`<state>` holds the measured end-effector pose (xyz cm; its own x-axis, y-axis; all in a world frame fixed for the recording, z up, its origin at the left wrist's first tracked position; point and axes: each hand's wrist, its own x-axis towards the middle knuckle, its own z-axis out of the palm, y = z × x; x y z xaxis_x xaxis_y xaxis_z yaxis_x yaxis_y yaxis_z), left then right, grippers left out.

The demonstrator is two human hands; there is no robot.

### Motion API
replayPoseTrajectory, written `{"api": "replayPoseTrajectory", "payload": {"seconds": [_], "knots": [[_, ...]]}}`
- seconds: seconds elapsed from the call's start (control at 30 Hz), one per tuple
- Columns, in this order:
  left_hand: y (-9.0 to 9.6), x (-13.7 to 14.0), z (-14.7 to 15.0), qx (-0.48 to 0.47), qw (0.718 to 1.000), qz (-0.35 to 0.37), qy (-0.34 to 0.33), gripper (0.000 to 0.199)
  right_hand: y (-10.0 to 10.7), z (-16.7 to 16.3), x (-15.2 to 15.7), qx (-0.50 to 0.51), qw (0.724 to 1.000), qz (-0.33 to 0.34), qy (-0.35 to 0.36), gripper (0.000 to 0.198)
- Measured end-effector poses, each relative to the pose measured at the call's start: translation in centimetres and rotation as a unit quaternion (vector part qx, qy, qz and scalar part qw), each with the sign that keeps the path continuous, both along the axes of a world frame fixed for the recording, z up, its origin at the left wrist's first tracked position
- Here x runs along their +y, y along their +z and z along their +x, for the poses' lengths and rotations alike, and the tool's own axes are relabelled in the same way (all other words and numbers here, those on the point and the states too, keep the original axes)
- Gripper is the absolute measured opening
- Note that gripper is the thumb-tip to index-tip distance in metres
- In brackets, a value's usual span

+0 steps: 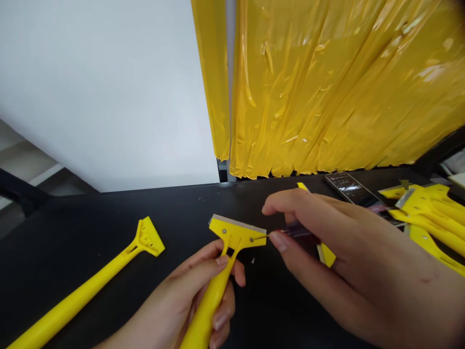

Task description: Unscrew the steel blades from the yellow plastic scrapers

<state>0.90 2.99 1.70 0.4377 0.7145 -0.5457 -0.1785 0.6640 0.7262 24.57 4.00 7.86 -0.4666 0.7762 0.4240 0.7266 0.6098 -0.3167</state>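
A yellow scraper with a metal blade along its head is in my left hand, whose fingers wrap round the handle just below the head. Two screws show on the head. My right hand holds a screwdriver with a dark handle; its thin shaft points left and the tip meets the right-hand screw. Most of the screwdriver's handle is hidden by my fingers. A small loose screw lies on the black table below the scraper's head. Behind my right hand, part of another yellow piece shows.
A bladeless yellow scraper lies at the left of the black table. Several yellow scrapers are piled at the right, near a dark glossy flat object. A white panel and yellow plastic sheeting rise behind the table.
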Motion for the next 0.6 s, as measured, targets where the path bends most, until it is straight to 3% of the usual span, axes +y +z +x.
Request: {"api": "replayPoseTrajectory", "payload": {"seconds": [0.13, 0.3, 0.43, 0.6], "knots": [[-0.09, -0.03, 0.24, 0.007, 1.000, -0.006, -0.004, 0.036, -0.03, 0.10, 0.06, 0.012, 1.000, -0.007, 0.003, 0.031], [0.16, -0.13, 0.16, -0.002, 0.999, -0.042, 0.034, 0.027, -0.08, 0.11, 0.09, 0.017, 1.000, -0.022, 0.001, 0.032], [0.39, -0.11, 0.02, -0.011, 0.998, -0.045, 0.040, 0.025, -0.04, 0.17, 0.12, 0.007, 0.999, -0.038, -0.035, 0.020], [0.26, -0.30, 0.06, -0.012, 0.999, -0.036, 0.026, 0.025, 0.23, 0.31, -0.21, 0.060, 0.998, -0.009, 0.004, 0.029]]}}
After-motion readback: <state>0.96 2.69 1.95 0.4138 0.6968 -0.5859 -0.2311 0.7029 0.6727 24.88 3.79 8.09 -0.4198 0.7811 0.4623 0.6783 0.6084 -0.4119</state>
